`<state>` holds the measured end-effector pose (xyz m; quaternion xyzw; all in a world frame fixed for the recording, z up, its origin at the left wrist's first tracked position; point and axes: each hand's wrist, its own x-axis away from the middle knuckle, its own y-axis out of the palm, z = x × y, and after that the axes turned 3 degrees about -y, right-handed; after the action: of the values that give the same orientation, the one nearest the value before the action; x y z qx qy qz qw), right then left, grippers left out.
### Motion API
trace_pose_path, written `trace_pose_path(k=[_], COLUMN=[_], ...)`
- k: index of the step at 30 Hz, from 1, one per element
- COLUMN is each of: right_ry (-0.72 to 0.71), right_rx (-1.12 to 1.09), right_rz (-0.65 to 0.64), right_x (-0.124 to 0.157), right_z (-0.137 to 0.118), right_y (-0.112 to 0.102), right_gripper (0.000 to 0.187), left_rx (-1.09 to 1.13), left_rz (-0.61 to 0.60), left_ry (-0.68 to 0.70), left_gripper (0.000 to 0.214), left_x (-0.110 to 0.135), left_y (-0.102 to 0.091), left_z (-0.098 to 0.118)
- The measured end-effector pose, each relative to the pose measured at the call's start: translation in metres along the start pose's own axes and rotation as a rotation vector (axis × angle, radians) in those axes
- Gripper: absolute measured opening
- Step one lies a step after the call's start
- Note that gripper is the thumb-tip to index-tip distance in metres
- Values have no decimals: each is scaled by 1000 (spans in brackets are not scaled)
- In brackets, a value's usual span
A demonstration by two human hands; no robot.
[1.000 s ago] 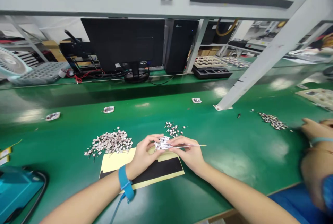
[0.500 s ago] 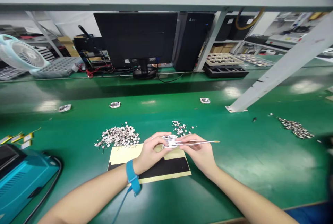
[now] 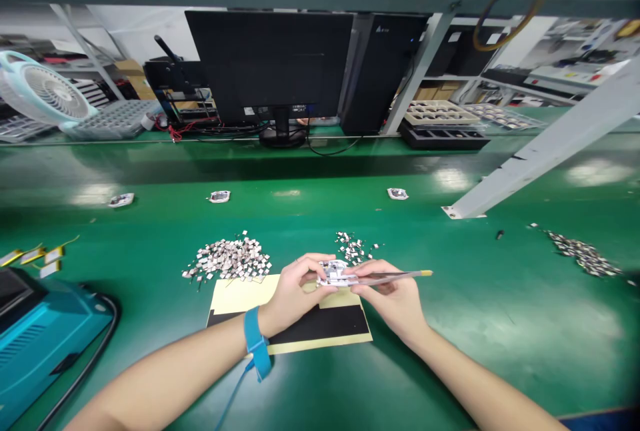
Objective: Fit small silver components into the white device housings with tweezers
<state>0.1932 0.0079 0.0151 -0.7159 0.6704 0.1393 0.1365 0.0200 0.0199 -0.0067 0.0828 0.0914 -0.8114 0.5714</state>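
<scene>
My left hand (image 3: 303, 282), with a blue strap (image 3: 257, 343) at its wrist, is closed on the left side of a small white device part with circuitry (image 3: 334, 272). Between the thumb and fingers of my right hand (image 3: 393, 291) is a pair of tweezers (image 3: 400, 276), whose back end points right. The tweezer tips lie over the part's right side; whether they pinch anything is too small to tell. Both hands are above a yellow sheet (image 3: 240, 294) with a black strip (image 3: 325, 326).
A pile of small white pieces (image 3: 230, 259) lies left of the sheet, a smaller pile (image 3: 354, 247) beyond the hands. Similar device parts (image 3: 219, 197) sit farther back. A teal machine (image 3: 50, 344) stands at left, a slanted metal post (image 3: 540, 144) at right, a monitor (image 3: 270, 64) behind.
The camera view has shifted slightly. Both hands still hold the device part and the tweezers, and the tweezers' back end appears a little larger and farther right.
</scene>
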Motion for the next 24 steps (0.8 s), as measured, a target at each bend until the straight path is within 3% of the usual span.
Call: trace_pose_path(k=[10, 16, 24], right_ry=[-9, -41, -157], right_rx=[49, -2, 67], right_rz=[26, 47, -109], right_x=[5, 6, 6], right_z=[4, -1, -5], right_y=[1, 3, -6], right_gripper=[12, 14, 17], left_rx=[-247, -263, -250], left_rz=[-2, -9, 18], left_ry=[144, 178, 146], left_gripper=[10, 7, 10], left_x=[-2, -2, -3], left_y=[-2, -4, -4], left_z=[5, 7, 9])
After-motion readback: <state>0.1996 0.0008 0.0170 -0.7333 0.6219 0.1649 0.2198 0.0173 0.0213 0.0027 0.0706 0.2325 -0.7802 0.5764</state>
